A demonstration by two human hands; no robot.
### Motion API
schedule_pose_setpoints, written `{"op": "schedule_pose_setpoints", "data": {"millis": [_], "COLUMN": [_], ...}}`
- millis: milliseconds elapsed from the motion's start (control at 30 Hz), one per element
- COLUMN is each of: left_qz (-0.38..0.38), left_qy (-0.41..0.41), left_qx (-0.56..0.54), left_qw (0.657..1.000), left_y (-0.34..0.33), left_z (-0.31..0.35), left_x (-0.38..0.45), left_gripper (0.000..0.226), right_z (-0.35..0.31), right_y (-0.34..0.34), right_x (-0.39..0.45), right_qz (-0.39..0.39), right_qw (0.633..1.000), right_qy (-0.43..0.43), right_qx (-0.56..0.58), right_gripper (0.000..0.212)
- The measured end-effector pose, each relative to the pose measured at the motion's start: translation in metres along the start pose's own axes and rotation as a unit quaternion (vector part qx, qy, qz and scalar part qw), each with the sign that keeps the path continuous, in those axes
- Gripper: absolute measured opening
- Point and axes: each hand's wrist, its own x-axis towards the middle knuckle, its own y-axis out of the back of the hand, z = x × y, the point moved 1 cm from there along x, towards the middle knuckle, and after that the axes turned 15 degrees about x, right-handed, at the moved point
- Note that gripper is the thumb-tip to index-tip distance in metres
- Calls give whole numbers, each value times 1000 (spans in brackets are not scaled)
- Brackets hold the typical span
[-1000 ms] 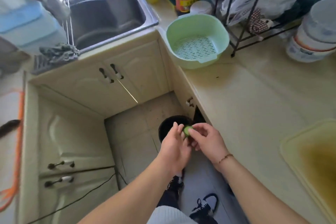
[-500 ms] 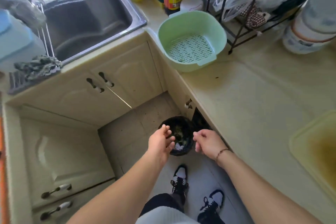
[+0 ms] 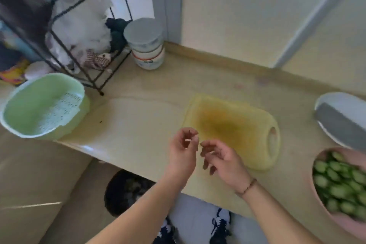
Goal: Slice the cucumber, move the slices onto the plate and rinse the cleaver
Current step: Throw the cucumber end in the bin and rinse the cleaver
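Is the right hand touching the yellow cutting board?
Cannot tell. In the head view the right hand overlaps the yellow cutting board's near edge, fingers loosely curled, but its height is unclear.

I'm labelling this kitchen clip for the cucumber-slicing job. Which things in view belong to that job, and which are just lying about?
Belongs to the job:
pink plate holding cucumber slices
yellow cutting board, bare
left hand and right hand, both holding nothing

Just lying about:
green colander
wire rack
white tub
grey-and-white dish
black bin on the floor
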Motion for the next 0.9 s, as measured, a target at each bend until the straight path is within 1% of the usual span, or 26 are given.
{"op": "schedule_pose_setpoints", "data": {"millis": [133, 200, 333, 400, 500, 567, 600, 667, 700, 733, 767, 800, 833, 867, 900], "left_qz": [-111, -148, -172, -180, -192, -204, -208, -205, -203, -202, -203, -211, -223, -231, -239], "left_qy": [-7, -19, -43, -61, -80, -80, -83, -97, -98, -92, -87, -82, -77, -70, -64], "left_qx": [46, 74, 143, 174, 217, 239, 266, 342, 369, 382, 394, 402, 403, 397, 389], "left_qw": [993, 986, 974, 966, 954, 946, 938, 912, 902, 897, 892, 887, 884, 885, 887], "left_y": [-107, -154, -236, -267, -302, -321, -329, -341, -345, -349, -352, -354, -357, -359, -362], "left_z": [26, 42, 68, 77, 93, 102, 106, 108, 111, 113, 114, 117, 118, 120, 122], "left_x": [-3, -10, -19, -21, -19, -13, -8, 6, 14, 22, 29, 34, 39, 43, 45], "left_gripper": [33, 34, 32, 27, 16, 10, 13, 30, 39, 46, 50, 51, 45, 30, 9], "right_z": [-14, -18, -15, -12, -13, -19, -23, -30, -31, -30, -28, -26, -24, -24, -23], "right_y": [107, 160, 259, 304, 360, 389, 402, 423, 433, 443, 452, 460, 465, 468, 471], "right_x": [-26, -39, -59, -62, -61, -59, -59, -62, -64, -65, -64, -63, -62, -60, -59], "right_qz": [106, 146, 226, 263, 314, 375, 413, 484, 505, 509, 493, 464, 431, 399, 373], "right_qw": [993, 987, 970, 961, 945, 921, 902, 859, 837, 818, 806, 803, 808, 816, 821], "right_qy": [28, 46, 77, 84, 89, 108, 123, 125, 110, 85, 52, 19, -10, -27, -39], "right_qx": [35, 42, 45, 25, -4, -10, -26, -111, -180, -254, -324, -374, -402, -417, -431], "right_gripper": [19, 20, 18, 18, 23, 23, 21, 13, 11, 15, 21, 27, 31, 34, 37]}}
